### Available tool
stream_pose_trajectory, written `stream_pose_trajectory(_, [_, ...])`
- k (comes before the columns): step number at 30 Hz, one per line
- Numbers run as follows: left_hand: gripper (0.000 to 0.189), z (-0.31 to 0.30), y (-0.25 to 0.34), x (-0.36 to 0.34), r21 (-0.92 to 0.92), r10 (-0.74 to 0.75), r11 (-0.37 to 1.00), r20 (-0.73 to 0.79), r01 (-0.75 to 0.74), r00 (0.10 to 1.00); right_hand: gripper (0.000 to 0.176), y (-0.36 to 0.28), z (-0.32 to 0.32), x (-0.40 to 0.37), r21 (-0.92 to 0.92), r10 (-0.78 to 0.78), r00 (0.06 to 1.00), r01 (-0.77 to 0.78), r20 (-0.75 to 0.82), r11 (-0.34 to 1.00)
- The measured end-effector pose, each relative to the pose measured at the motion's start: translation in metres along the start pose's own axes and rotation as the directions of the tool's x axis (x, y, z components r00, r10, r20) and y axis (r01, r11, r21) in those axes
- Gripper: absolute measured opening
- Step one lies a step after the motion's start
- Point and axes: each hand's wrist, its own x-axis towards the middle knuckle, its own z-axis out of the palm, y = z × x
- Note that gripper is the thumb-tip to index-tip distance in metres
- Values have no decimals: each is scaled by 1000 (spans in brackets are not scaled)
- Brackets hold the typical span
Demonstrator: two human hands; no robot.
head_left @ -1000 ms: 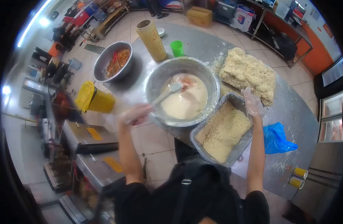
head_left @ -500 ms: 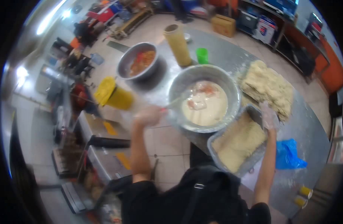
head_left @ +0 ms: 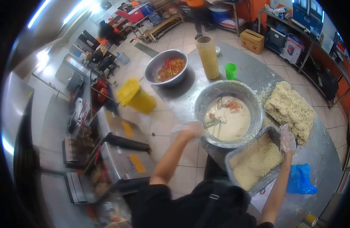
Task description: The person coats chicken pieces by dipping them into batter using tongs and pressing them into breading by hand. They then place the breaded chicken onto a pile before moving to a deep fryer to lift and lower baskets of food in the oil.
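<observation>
My left hand (head_left: 189, 130), in a clear glove, is wrapped round the tongs (head_left: 212, 123), whose tips reach into the batter. That pale batter (head_left: 228, 127) holds orange-pink pieces inside a large metal bowl (head_left: 256, 99). My right hand (head_left: 287, 140), also gloved, lies at the right rim of a grey rectangular tub (head_left: 239, 182) of crumbs (head_left: 258, 159); whether its fingers grip the rim is unclear. Beside it rises a heap of crumbly dough (head_left: 291, 108) on the metal table.
A bowl of orange-red food (head_left: 171, 70), a tall yellowish cylinder (head_left: 207, 57) and a green cup (head_left: 231, 71) stand behind. A blue bag (head_left: 301, 179) lies at right. The yellow bin (head_left: 137, 95) is at left. A person (head_left: 198, 17) stands far back.
The view has shifted, so the table sits lower and further right. My left hand has come nearer the large bowl, with the tongs now over the batter. My right hand stays by the tub's rim.
</observation>
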Motion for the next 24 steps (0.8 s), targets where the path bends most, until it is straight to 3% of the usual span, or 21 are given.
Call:
stream_pose_trajectory(3, [34, -10, 9, -12, 21, 60, 998, 25, -61, 998, 40, 12, 22, 3, -67, -51, 998, 49, -23, 997])
stream_pose_trajectory(6, [32, -11, 24, -21, 14, 3, 1000, 13, -3, 1000, 41, 2, 4, 3, -1, -27, 1000, 27, 12, 1000])
stream_pose_trajectory(7, [30, -3, 22, -14, 55, 14, 998, 27, -15, 1000, 41, 15, 31, 9, -4, -28, 1000, 28, 15, 1000])
stream_pose_trajectory(9, [28, 22, 13, 9, 97, 30, 995, 40, -33, 999, 61, 56, 109, 29, 317, 131, 955, -215, 267, 924])
stream_pose_trajectory(10, [27, 44, 2, 26, 167, 73, 983, -5, -72, 997, 61, 55, 105, 26, 317, 136, 955, -219, 264, 923])
stream_pose_trajectory(11, [26, 55, -3, 36, 238, 120, 965, -46, -106, 992, 52, 51, 98, 21, 165, 38, 998, -45, 49, 985])
stream_pose_trajectory(12, [26, 56, -4, 36, 241, 124, 964, -44, -110, 991, 44, 48, 95, 16, -27, -102, 984, 99, -143, 995])
stream_pose_trajectory(13, [26, 55, -8, 35, 280, 155, 950, -28, -141, 988, 44, 53, 109, 15, -27, -99, 985, 96, -142, 995])
stream_pose_trajectory(15, [26, 54, -7, 32, 316, 184, 933, -10, -171, 983, 45, 57, 135, 17, -3, -154, 851, 177, -502, 984])
stream_pose_trajectory(16, [27, 51, -3, 26, 298, 126, 949, -56, -104, 990, 45, 52, 119, 13, -3, -156, 851, 179, -501, 984])
stream_pose_trajectory(18, [28, 47, 6, 17, 274, 64, 961, -103, -33, 993, 44, 26, 53, 2, -27, -45, 989, 42, -142, 999])
stream_pose_trajectory(19, [28, 45, 12, 14, 164, -3, 986, -131, 25, 991, 44, 20, 40, 0, -28, -9, 998, 7, -68, 1000])
stream_pose_trajectory(20, [29, 43, 18, 10, 53, -70, 996, -152, 79, 986, 44, 17, 38, -1, -11, 5, 998, -5, -62, 1000])
stream_pose_trajectory(24, [28, 28, 46, -20, 59, -44, 997, -201, 57, 979, 46, 14, 39, -2, 17, 6, 994, -4, -105, 1000])
